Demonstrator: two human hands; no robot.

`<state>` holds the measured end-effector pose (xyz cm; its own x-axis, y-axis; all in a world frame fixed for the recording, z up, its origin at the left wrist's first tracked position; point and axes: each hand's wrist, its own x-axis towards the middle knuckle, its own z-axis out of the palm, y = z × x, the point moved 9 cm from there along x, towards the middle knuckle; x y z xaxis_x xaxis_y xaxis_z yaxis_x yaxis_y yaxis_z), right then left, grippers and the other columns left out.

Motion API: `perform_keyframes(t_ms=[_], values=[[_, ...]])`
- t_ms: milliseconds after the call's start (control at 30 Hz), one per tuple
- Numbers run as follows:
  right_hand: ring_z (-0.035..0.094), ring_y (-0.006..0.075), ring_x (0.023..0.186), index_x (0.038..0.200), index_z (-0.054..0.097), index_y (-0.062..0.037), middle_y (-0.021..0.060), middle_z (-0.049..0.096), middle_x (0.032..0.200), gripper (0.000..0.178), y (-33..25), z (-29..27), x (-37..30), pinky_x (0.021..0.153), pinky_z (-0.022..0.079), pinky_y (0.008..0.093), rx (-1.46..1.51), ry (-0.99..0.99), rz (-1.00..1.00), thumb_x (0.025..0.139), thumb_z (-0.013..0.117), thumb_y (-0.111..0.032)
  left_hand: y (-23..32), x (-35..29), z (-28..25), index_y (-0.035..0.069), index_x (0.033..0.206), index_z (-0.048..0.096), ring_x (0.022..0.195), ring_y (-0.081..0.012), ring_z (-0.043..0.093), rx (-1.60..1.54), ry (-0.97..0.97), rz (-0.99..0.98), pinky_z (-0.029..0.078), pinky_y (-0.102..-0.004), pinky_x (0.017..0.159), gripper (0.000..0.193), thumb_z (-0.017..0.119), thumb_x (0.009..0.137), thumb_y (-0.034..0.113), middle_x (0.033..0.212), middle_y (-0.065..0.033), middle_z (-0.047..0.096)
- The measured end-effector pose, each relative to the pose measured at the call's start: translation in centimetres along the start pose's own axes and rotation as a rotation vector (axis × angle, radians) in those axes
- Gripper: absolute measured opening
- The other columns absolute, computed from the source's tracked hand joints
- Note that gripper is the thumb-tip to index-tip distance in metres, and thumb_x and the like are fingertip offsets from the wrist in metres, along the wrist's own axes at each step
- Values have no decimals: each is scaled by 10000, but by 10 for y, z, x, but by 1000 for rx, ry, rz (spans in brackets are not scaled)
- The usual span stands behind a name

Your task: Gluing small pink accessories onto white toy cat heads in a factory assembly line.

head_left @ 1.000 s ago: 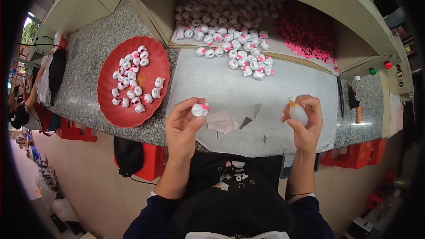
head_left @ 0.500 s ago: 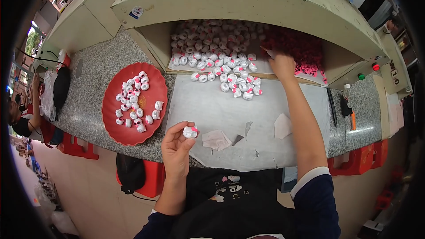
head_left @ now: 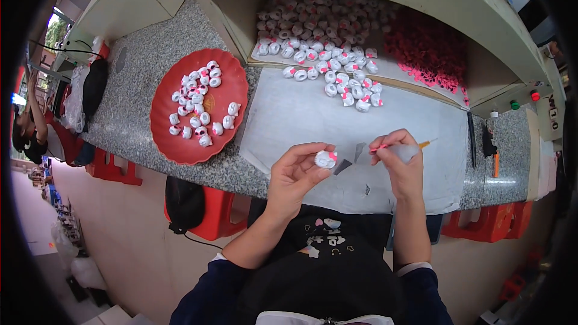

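Note:
Pinched in the fingertips of my left hand (head_left: 290, 179) is a small white cat-head figure (head_left: 326, 159) with a pink patch on top. Just to its right, over the paper, is my right hand (head_left: 402, 171). It has a tiny pink piece (head_left: 382, 147) between thumb and finger. The same hand also grips a small translucent squeeze bottle (head_left: 407, 154) with a thin orange tip, which points off to the right. The figure and the pink piece are apart, at about the same height.
White paper (head_left: 283, 120) with dark scraps covers the bench. Several similar figures (head_left: 346, 84) lie at its far side and heap into a cubby beside a pile of pink pieces (head_left: 421, 48). A scalloped red plate (head_left: 162, 129) holds more figures. A person (head_left: 45, 126) is at far left.
My right hand has come back from the pink pile to the near paper, now with a pink piece. My left hand has moved rightward with the figure. The whole view has shifted.

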<state>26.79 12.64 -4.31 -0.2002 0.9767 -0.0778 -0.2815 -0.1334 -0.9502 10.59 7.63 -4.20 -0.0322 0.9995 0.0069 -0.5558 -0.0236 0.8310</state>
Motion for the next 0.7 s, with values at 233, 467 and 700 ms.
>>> perform_keyframes(t_ms=[233, 467, 700], values=[[517, 175, 659, 727, 472, -10, 133, 511, 763, 124, 16, 12, -30, 569, 451, 279, 187, 38, -23, 662, 575, 14, 1, -6, 3, -29, 1023, 438, 915, -210, 524, 48, -38, 40, 426, -310, 793, 348, 543, 695, -77, 1003, -187, 507], [545, 153, 639, 719, 520, 21, 114, 555, 713, 106, -1, 34, -40, 593, 453, 244, 113, -65, -48, 657, 582, 81, 8, -10, 16, -27, 1001, 460, 928, -204, 510, 387, -131, 188, 413, -296, 794, 317, 547, 700, -72, 1018, -169, 506], [533, 125, 649, 727, 524, 20, 103, 558, 720, 98, 9, 42, -37, 596, 426, 219, 80, -115, 10, 668, 582, 73, 23, -14, 24, -32, 932, 513, 937, -229, 506, 653, -172, 360, 406, -300, 792, 272, 554, 669, -90, 976, -165, 531]])
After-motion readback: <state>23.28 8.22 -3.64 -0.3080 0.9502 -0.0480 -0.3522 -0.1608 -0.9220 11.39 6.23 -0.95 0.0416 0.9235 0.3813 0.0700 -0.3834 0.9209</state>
